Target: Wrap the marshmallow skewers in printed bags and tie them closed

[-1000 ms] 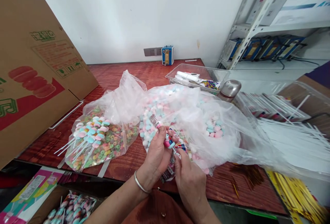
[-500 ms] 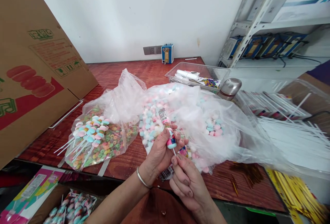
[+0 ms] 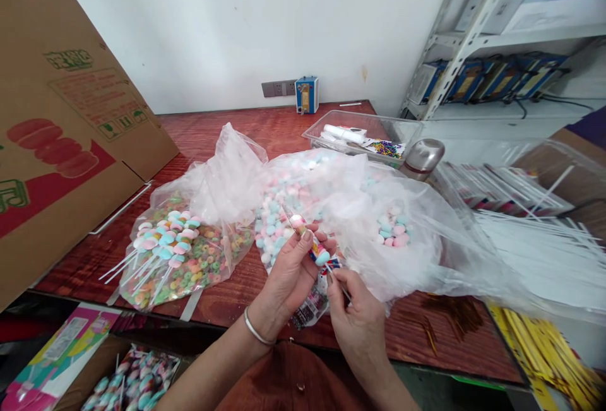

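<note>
A marshmallow lollipop (image 3: 322,257) in a printed clear wrapper sits tilted in my left hand (image 3: 290,279), whose thumb and fingers close around it. Pale blue marshmallow shows at its lower end. My right hand (image 3: 357,317) pinches the white stick below the marshmallow. Under my hands lie printed clear wrappers (image 3: 307,311), partly covered. Just beyond is a large clear bag of pastel marshmallows (image 3: 272,225). To the left, several marshmallow lollipops (image 3: 168,240) on white sticks rest on a bag of coloured rings (image 3: 203,267).
A cardboard carton (image 3: 71,133) stands at the left. Below the table edge is a box of wrapped lollipops (image 3: 132,379). A clear tray (image 3: 315,133) and a metal flask (image 3: 425,157) stand behind the bags. White sticks (image 3: 534,266) and gold ties (image 3: 553,354) lie at the right.
The wrapped lollipop has turned, so its top points further left. My right hand has shifted right and down along the stick, away from my left hand.
</note>
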Available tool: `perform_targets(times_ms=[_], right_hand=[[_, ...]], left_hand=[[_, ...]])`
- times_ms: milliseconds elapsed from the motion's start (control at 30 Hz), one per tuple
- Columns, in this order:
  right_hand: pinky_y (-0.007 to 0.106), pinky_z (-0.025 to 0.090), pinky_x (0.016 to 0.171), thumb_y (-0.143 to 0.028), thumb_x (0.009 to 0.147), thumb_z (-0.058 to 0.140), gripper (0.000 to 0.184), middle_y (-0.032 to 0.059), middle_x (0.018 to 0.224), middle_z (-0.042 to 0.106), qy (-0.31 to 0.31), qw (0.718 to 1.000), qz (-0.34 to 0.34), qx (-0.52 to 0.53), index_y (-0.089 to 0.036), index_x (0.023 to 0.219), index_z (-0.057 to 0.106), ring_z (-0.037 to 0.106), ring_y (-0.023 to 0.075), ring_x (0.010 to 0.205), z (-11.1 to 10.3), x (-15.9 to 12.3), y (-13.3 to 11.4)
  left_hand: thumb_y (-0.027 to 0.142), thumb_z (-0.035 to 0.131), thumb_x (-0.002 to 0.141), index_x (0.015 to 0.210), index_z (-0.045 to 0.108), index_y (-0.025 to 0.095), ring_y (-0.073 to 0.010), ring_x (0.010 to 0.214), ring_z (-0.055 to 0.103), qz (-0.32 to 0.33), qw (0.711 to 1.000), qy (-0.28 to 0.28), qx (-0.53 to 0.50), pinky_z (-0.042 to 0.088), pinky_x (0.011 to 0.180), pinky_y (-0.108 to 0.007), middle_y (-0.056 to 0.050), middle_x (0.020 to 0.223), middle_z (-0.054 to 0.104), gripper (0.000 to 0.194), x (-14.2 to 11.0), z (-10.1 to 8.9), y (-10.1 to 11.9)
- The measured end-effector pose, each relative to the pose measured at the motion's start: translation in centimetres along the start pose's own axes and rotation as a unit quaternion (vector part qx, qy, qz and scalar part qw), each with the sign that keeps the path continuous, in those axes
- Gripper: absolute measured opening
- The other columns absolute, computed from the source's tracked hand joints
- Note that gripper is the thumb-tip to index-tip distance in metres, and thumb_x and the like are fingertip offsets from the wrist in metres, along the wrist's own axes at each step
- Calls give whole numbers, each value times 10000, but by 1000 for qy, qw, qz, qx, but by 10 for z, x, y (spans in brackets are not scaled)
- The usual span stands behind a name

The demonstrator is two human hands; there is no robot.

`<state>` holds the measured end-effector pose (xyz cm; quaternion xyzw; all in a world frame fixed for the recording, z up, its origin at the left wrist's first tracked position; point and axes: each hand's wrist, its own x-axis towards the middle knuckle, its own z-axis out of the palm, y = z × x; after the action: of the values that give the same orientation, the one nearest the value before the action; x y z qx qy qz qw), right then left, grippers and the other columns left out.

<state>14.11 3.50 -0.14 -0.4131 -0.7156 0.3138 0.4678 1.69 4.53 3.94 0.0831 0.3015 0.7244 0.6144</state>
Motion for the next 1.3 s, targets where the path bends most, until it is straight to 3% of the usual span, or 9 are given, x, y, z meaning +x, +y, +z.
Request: perform_targets(times_ms=[167, 367, 533, 867, 1033, 1200, 1300], right_hand=[[209, 398, 532, -221, 948, 513, 126, -25, 673, 620, -22, 1000, -18, -10, -204, 875, 614, 526, 111, 540, 2, -2, -2], [223, 405, 585, -215, 943, 521, 137, -13, 689, 603, -17, 999, -27, -34, -192, 853, 621, 551, 121, 584, 2, -4, -4], [228, 413, 586, -216, 947, 489, 177, -15, 682, 612, -71, 997, -20, -18, -199, 835, 624, 554, 127, 595, -1, -4, -5], [205, 408, 532, -215, 920, 532, 138, -33, 636, 604, -26, 1000, -8, -2, -204, 800, 599, 542, 113, 527, -1, -6, -9], [208, 402, 540, -210, 915, 538, 129, -33, 647, 603, -22, 1000, 2, 14, -202, 802, 599, 542, 113, 540, 0, -7, -8], [235, 419, 619, -255, 928, 551, 125, -2, 732, 646, -36, 997, 40, 49, -195, 857, 634, 572, 129, 628, 0, -8, -7], [231, 384, 544, -364, 932, 559, 212, -19, 648, 572, -92, 966, 154, 185, -190, 833, 628, 501, 114, 558, -1, -7, -8]], left_hand=[[231, 675, 871, 863, 654, 146, -179, 810, 702, -30, 997, 48, -57, 546, 930, -403, -49, 838, 696, 88, 0, 2, 1], [297, 580, 935, 918, 656, 122, -225, 908, 713, -41, 997, 40, -51, 542, 946, -442, -96, 900, 725, 190, -2, 3, 0], [315, 505, 970, 909, 653, 119, -234, 946, 706, -54, 995, 44, -77, 535, 946, -443, -91, 892, 724, 253, -2, 3, 3], [320, 532, 960, 830, 638, 141, -162, 793, 687, -34, 990, 69, -118, 550, 884, -377, -33, 776, 675, 246, 1, 3, 9], [326, 550, 952, 891, 638, 133, -156, 782, 681, -28, 994, 46, -99, 557, 873, -364, -33, 791, 668, 221, -1, 2, 4], [341, 603, 923, 849, 621, 136, -151, 765, 686, -34, 994, 60, -89, 558, 887, -359, -25, 771, 658, 219, -1, 3, -1], [351, 610, 918, 847, 614, 142, -156, 778, 694, -23, 994, 69, -84, 559, 888, -352, -22, 771, 662, 221, -1, 3, 0]])
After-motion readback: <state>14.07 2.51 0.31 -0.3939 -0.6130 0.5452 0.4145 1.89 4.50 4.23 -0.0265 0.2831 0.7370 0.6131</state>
